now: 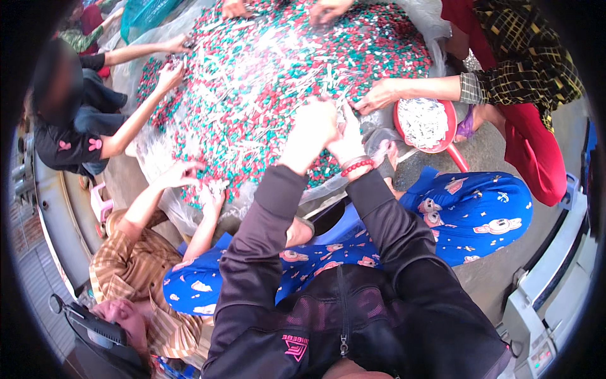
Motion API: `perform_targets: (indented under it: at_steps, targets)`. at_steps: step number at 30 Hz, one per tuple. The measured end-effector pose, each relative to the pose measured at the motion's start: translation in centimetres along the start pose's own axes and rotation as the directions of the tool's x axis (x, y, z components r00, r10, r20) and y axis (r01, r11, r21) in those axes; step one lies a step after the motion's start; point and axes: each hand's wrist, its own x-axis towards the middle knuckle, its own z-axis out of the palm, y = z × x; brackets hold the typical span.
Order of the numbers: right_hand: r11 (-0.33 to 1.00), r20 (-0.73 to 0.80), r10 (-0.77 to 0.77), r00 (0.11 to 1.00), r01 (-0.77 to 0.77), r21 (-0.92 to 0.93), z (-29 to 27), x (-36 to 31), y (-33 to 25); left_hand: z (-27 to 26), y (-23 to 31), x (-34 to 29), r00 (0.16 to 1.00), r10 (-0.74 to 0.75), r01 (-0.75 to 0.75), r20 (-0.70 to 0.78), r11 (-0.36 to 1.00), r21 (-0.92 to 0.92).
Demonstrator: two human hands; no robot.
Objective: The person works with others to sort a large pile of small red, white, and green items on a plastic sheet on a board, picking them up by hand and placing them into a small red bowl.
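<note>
My left hand [310,129] is closed above the near part of a wide heap of small red, green and white pieces [252,107]. Glare washes out its fingers, and what they hold cannot be made out. Right beside it is my right hand [346,140], with a red bead bracelet [358,166] at the wrist. Its fingers are drawn together near thin whitish strips, but what is between them is too small to name. The two hands are close together at the fingertips. Pale, thin strips lie scattered through the heap.
Clear plastic sheeting [158,161] lies under the heap. At right stands a red long-handled pan [456,150] of white pieces, near a co-worker's hand [379,96]. Other people's hands work at the left, lower left and far edges. A small pink stool [100,203] stands at left.
</note>
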Motion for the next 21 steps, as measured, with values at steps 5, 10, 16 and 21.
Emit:
perform_targets:
  at_steps: [5, 10, 16, 21]
  targets:
    - [0.995, 0.097, -0.044, 0.994, 0.034, 0.098, -1.9, -1.0, -4.2, -4.3, 2.4, -1.4, 0.982, 0.093, -0.127, -0.162, 0.968, -0.214]
    - [0.979, 0.092, -0.097, 0.991, 0.078, 0.187, 3.4, -4.6, -7.9, -6.7, -5.7, -2.9, 0.939, -0.203, 0.105, -0.277, 0.938, -0.33]
    - [0.769, -0.192, -0.509, 0.839, 0.342, -0.541, 4.2, -8.0, -17.3, -4.0, -9.2, -2.7, 0.931, -0.334, 0.161, -0.144, 0.734, -0.66]
    - [0.459, -0.28, -0.521, 0.806, -0.011, -0.888, 4.1, -9.7, -19.7, -3.7, -7.7, -2.9, 0.929, -0.3, 0.146, -0.219, 0.837, -0.528]
